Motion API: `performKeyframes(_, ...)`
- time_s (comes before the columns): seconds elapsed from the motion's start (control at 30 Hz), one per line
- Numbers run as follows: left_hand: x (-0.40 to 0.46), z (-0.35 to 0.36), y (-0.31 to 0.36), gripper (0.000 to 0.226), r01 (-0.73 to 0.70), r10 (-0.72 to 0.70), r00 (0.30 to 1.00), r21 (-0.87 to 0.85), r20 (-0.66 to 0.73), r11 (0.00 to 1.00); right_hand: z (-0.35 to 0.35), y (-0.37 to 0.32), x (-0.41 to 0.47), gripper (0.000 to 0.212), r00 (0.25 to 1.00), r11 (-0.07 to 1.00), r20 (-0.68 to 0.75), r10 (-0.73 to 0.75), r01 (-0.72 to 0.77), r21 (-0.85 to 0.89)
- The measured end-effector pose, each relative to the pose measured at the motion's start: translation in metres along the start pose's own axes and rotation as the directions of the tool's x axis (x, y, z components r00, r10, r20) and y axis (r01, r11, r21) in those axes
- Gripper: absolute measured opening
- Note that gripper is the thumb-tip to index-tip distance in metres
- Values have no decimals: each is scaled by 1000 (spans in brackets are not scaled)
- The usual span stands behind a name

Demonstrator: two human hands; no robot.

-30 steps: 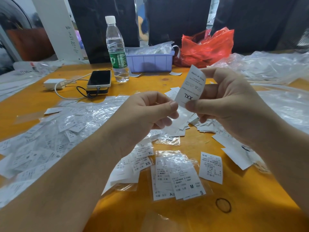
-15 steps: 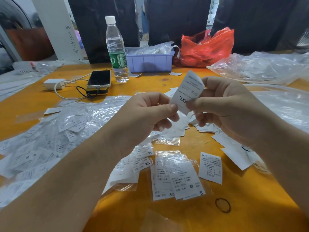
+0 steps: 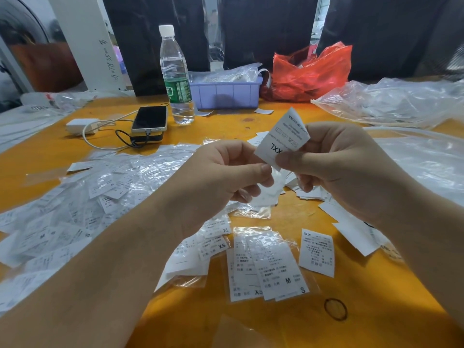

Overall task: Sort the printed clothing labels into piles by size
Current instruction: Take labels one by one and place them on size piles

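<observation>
- i hold one printed label (image 3: 282,139) marked xxl up over the middle of the orange worktop (image 3: 50,156), both hands on it.
- my right hand (image 3: 344,169) pinches the label's near right edge between thumb and curled fingers; my left hand (image 3: 221,182) pinches its near left corner the same way, fingers closed, nothing else in either grip that i can make out.
- the label is bent, its far end curling up and away, the size mark facing me upside down.
- near me lie small piles: one with an xl and an xs showing (image 3: 213,239), a bagged stack with m and s showing (image 3: 271,267), and a single xs label (image 3: 317,251) to the right of it.
- a broad heap of unsorted labels in clear film (image 3: 75,209) spreads over the left of the worktop; more white labels (image 3: 351,227) lie under my right wrist.
- far off stand a water bottle (image 3: 175,74), a phone (image 3: 150,119), a lilac tray (image 3: 226,91) and a red bag (image 3: 311,71).
- to do this step well, as i judge it: read the size fully before letting go, since xxl and xl differ by one letter; let one hand release so the other can lay the label flat, mark up.
- i see no pile plainly marked xxl, so i would start one on bare worktop well apart from the xl one, and keep it off the slippery film.
</observation>
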State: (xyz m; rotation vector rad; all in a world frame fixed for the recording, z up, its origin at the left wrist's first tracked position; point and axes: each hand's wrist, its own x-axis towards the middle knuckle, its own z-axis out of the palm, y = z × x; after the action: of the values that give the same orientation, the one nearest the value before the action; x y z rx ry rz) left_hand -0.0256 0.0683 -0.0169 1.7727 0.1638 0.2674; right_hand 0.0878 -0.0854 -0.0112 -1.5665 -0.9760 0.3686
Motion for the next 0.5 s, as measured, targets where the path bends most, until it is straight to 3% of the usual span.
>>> performKeyframes(0.5,1,-1,1,22,40,-41,998,22,38,999,-1,6,1,11,991,991,117,-66,79,-109)
